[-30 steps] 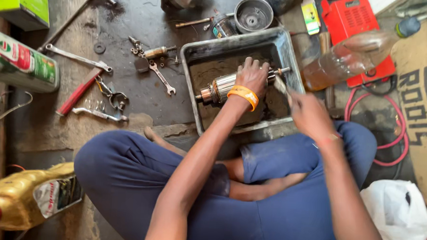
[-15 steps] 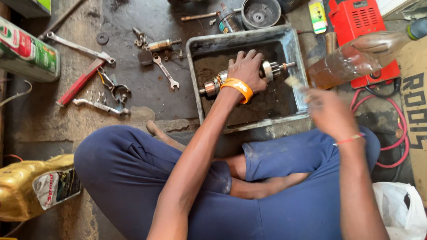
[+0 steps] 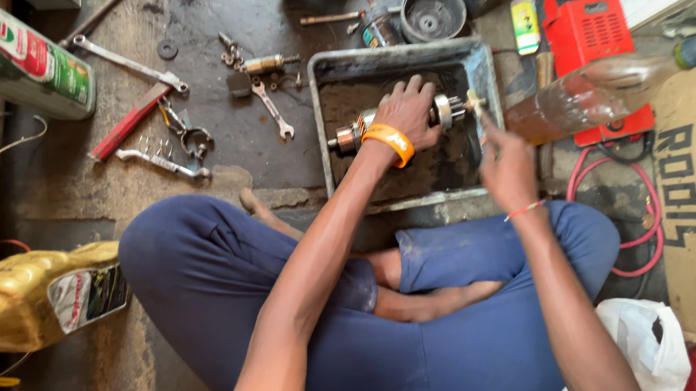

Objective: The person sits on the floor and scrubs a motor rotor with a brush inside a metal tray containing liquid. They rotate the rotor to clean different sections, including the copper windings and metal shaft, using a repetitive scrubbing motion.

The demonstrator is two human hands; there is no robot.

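From the head camera: my left hand (image 3: 411, 112) clamps the motor armature (image 3: 382, 125) inside the grey tray (image 3: 479, 68); my right hand (image 3: 509, 165) pinches a small brush (image 3: 474, 102) at its shaft end. Best to keep short strokes and the armature steady. One tray, one armature; left of the tray, three spanners (image 3: 272, 110).

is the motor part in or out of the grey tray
In. The motor part lies on its side within the tray walls, left hand gripping it, right hand at its shaft end.

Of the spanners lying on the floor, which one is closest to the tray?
The small silver open-ended spanner, lying just left of the grey metal tray; the long silver spanner lies far off by the red-handled tool.
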